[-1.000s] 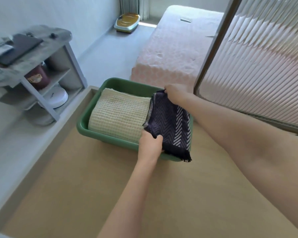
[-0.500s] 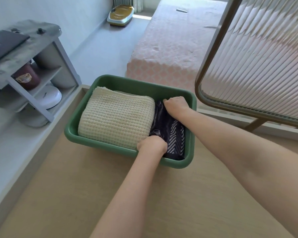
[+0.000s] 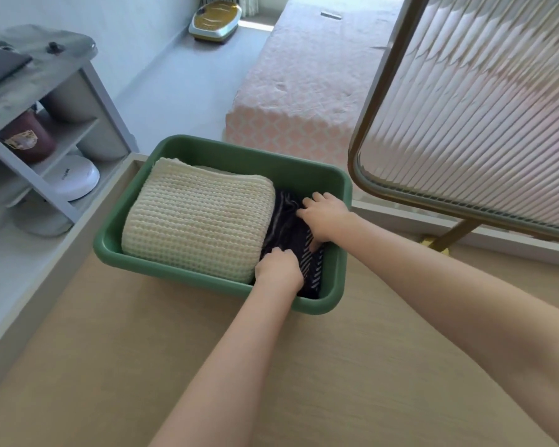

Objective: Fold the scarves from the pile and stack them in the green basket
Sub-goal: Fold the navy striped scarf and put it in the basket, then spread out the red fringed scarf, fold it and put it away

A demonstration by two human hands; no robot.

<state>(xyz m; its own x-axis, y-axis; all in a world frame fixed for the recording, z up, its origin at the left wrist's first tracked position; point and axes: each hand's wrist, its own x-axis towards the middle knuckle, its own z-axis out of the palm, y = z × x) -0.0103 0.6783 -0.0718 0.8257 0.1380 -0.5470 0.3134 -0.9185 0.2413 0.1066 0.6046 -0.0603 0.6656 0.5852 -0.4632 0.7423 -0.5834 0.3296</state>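
Under both hands, at the right end of the green basket (image 3: pixel 239 156), lies the dark scarf (image 3: pixel 313 271). The right hand (image 3: pixel 328 217) presses its far end with fingers spread flat, grasping nothing. The left hand (image 3: pixel 279 266) sits knuckles-up on the near end, fingers curled under, and whether they pinch cloth is hidden. The scarf's long axis runs near to far, wedged between the cream scarf (image 3: pixel 197 221) and the basket's right wall, so withdrawing likely means lifting straight up.
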